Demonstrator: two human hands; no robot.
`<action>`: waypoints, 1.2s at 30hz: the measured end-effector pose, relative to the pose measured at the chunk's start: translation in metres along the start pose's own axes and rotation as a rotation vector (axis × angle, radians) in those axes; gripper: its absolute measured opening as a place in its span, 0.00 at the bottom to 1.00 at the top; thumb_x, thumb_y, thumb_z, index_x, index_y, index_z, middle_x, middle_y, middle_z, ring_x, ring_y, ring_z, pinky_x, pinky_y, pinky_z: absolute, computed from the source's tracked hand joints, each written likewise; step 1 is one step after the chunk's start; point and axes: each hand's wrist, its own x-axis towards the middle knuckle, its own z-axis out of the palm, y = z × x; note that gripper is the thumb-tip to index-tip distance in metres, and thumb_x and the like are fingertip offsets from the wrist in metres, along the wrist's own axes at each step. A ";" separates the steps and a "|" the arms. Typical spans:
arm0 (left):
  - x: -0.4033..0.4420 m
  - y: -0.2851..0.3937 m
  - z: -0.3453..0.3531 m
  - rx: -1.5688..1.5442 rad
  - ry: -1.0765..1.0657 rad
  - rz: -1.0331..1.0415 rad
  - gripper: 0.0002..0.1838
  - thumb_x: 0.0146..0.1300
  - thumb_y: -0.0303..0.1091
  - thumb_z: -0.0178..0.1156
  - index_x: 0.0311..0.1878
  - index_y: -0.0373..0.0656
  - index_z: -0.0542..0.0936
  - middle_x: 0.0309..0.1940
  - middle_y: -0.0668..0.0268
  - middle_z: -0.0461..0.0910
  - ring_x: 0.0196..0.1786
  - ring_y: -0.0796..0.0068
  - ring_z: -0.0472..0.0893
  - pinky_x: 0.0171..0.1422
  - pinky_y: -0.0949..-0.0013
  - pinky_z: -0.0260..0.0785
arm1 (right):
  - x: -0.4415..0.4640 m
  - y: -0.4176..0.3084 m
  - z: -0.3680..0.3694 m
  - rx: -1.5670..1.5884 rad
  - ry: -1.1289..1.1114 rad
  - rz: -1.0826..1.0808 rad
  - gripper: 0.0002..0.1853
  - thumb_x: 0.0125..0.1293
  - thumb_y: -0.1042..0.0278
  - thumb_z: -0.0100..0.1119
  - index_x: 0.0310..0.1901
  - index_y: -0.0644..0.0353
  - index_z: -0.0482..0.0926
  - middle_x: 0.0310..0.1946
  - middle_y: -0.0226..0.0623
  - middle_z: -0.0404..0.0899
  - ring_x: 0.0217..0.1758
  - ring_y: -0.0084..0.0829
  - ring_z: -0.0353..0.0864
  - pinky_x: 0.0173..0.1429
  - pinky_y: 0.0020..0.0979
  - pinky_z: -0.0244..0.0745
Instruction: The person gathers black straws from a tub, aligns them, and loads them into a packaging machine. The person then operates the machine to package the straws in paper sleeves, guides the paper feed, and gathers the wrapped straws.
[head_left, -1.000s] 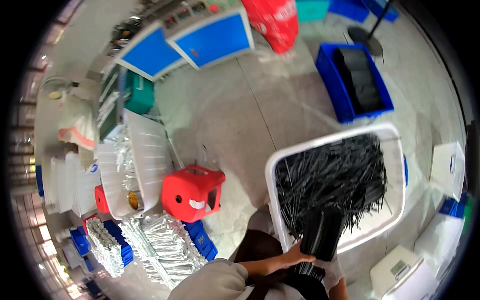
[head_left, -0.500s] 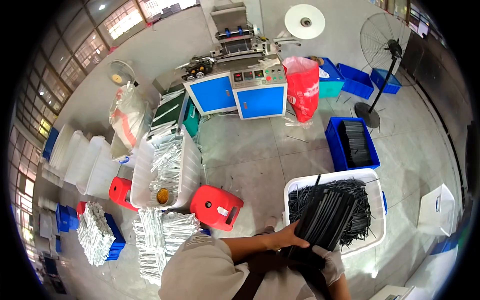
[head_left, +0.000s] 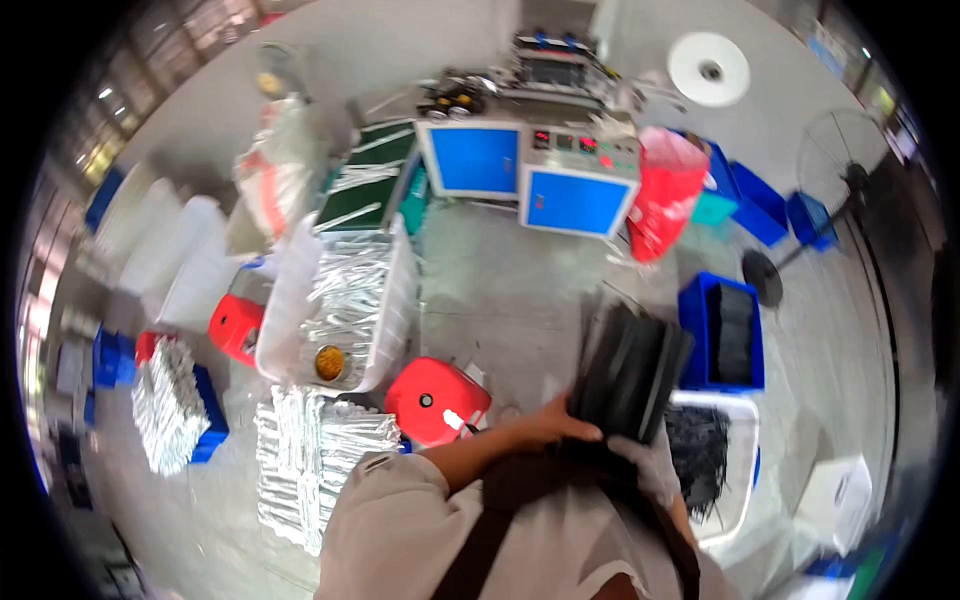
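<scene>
A thick bundle of long black strips [head_left: 630, 372] is held in front of my body, between both hands. My bare left hand [head_left: 560, 425] grips its left side near the lower end. On the lower right, my gloved right hand [head_left: 645, 462] is wrapped against the same bundle. Behind it, partly covered, a white tub [head_left: 742, 480] holds many loose black strips [head_left: 697, 450]. Just beyond the tub, a blue crate [head_left: 692, 330] contains stacked black strips [head_left: 735, 335].
A red stool [head_left: 437, 402] and a white tub of silvery strips [head_left: 395, 310] are on the left, with stacked silvery bundles [head_left: 320, 460] nearer me. A machine with blue doors [head_left: 575, 203] stands ahead, beside a red bag [head_left: 662, 200]. A fan [head_left: 762, 275] stands right.
The black bundle has been raised and moved left, away from the tub's loose strips, with both hands still on it. The view has tilted up and turned right to left across the room.
</scene>
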 end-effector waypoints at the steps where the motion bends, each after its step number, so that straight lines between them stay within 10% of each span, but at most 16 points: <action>1: 0.004 0.017 -0.011 -0.060 0.021 -0.053 0.38 0.43 0.26 0.65 0.60 0.37 0.60 0.52 0.60 0.69 0.57 0.68 0.66 0.62 0.66 0.56 | 0.012 -0.022 0.010 0.091 0.048 0.097 0.32 0.42 0.75 0.62 0.52 0.66 0.63 0.45 0.40 0.72 0.47 0.31 0.70 0.52 0.28 0.66; 15: 0.100 0.128 -0.109 -0.199 0.251 -0.073 0.35 0.39 0.23 0.59 0.57 0.36 0.64 0.50 0.56 0.72 0.53 0.60 0.72 0.58 0.58 0.64 | 0.213 -0.028 -0.025 0.809 -0.178 0.326 0.26 0.49 0.85 0.53 0.53 0.61 0.65 0.45 0.33 0.72 0.45 0.25 0.73 0.49 0.28 0.71; 30: 0.280 0.270 -0.130 0.196 0.429 -0.042 0.31 0.40 0.29 0.70 0.50 0.35 0.70 0.44 0.63 0.75 0.47 0.73 0.74 0.54 0.70 0.65 | 0.452 -0.113 -0.080 0.564 -0.509 0.324 0.30 0.48 0.79 0.62 0.55 0.62 0.65 0.48 0.36 0.72 0.50 0.29 0.71 0.54 0.31 0.68; 36: 0.345 0.313 -0.217 0.542 0.623 0.236 0.44 0.33 0.30 0.73 0.56 0.34 0.61 0.50 0.60 0.71 0.51 0.69 0.72 0.57 0.69 0.62 | 0.580 -0.141 -0.038 0.259 -0.578 0.250 0.35 0.43 0.74 0.66 0.56 0.63 0.62 0.49 0.37 0.70 0.51 0.29 0.69 0.55 0.30 0.66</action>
